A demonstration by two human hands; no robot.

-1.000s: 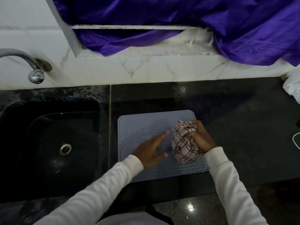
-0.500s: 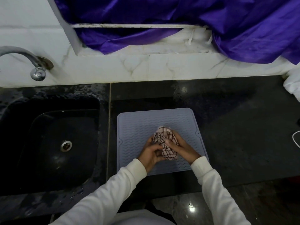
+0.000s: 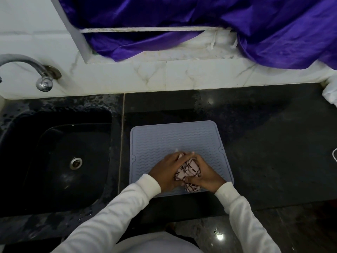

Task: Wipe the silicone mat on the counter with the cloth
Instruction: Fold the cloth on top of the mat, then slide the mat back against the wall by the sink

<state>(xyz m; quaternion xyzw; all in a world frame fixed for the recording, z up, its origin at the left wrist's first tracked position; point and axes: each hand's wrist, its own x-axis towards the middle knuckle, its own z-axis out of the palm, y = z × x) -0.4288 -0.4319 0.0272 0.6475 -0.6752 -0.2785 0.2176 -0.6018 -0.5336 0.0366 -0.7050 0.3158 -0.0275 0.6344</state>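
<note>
Checked cloth (image 3: 188, 170) sits bunched between both hands on the silicone mat's (image 3: 164, 141) near half; left hand (image 3: 168, 173) and right hand (image 3: 205, 177) clutch it. Best flattened, then pushed toward the unwiped far edge.

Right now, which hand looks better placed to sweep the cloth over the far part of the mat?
Probably the right hand: its fingers curl round the bunched cloth, while the left hand only covers its side. The mat lies bare just beyond them.

Black sink (image 3: 23, 143) left w/ tap (image 3: 42, 80); purple fabric (image 3: 255, 24) behind
</note>
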